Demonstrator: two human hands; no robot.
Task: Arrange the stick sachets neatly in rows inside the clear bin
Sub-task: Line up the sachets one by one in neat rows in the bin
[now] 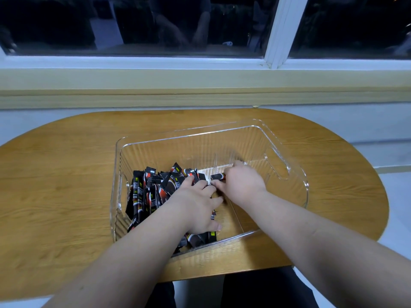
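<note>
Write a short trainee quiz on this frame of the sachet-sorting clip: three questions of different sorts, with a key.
1. True or false: the stick sachets lie heaped mostly in the left part of the clear bin.
2. Multiple choice: the right hand
A) hangs open above the bin
B) grips a single sachet near the middle of the bin
C) holds a cup
3. Short answer: what does the left hand rest on?

Key: 1 true; 2 B; 3 the heap of stick sachets.
</note>
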